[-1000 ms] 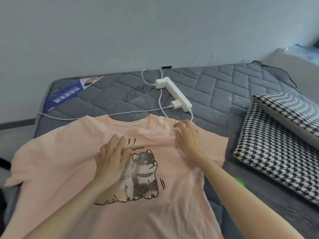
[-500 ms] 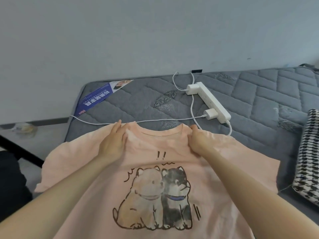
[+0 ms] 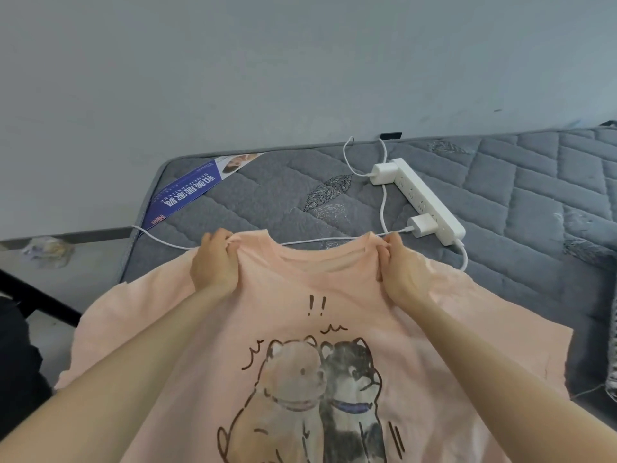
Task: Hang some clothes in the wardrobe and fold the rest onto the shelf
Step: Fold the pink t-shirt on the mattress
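I see both hands curled tight on the collar of the pink T-shirt — left hand at ten o'clock, right hand at two. Shirt lies print-up on the grey mattress.

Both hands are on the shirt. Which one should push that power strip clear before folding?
Right, probably. The right hand grips the t-shirt shoulder nearest the power strip; the left hand grips the opposite shoulder, farther across the collar.
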Available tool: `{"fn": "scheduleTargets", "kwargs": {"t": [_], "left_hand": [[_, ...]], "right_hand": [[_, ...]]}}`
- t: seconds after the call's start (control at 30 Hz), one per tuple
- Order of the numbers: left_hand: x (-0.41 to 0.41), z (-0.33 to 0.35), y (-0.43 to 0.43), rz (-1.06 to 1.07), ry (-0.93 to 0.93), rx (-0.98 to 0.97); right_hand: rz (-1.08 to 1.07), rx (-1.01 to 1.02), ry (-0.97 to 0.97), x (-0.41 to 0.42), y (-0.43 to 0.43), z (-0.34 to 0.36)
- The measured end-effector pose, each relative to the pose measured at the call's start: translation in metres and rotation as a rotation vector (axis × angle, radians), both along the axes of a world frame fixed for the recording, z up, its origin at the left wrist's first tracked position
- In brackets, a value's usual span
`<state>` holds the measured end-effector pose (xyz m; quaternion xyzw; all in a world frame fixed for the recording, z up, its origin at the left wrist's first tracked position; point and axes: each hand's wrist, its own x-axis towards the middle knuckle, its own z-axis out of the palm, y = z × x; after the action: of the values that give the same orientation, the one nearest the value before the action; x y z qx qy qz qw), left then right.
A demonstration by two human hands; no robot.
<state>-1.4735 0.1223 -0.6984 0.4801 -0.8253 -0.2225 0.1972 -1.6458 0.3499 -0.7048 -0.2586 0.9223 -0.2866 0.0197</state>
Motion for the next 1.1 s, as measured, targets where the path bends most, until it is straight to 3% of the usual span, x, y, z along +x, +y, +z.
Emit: {"fn": "scheduleTargets", "kwargs": {"t": [0.13, 0.3, 0.43, 0.6, 0.73, 0.9, 1.1], "left_hand": [[-0.008, 0.001, -0.013, 0.068, 0.066, 0.047], [-0.009, -0.02, -0.016, 0.091, -0.039, -0.004], [-0.01, -0.032, -0.018, 0.087, -0.06, -0.05], [-0.002, -0.032, -0.024, 0.054, 0.126, 0.104], [0.023, -0.017, -0.029, -0.056, 0.317, 0.225], [0.083, -0.004, -0.032, -0.149, 0.37, -0.007], [0.159, -0.005, -0.034, 0.211, 0.301, -0.099]], "right_hand": [[-0.065, -0.064, 0.011, -0.009, -0.018, -0.003], [-0.231, -0.007, 0.044, -0.008, -0.031, -0.026], [-0.296, -0.075, 0.035, -0.005, -0.038, -0.036], [-0.304, -0.082, 0.057, -0.004, -0.038, -0.041], [-0.199, -0.069, 0.089, 0.002, -0.036, -0.042], [-0.031, -0.14, 0.124, 0.049, -0.029, -0.031], [0.436, -0.103, 0.228, 0.158, -0.081, -0.014]]}}
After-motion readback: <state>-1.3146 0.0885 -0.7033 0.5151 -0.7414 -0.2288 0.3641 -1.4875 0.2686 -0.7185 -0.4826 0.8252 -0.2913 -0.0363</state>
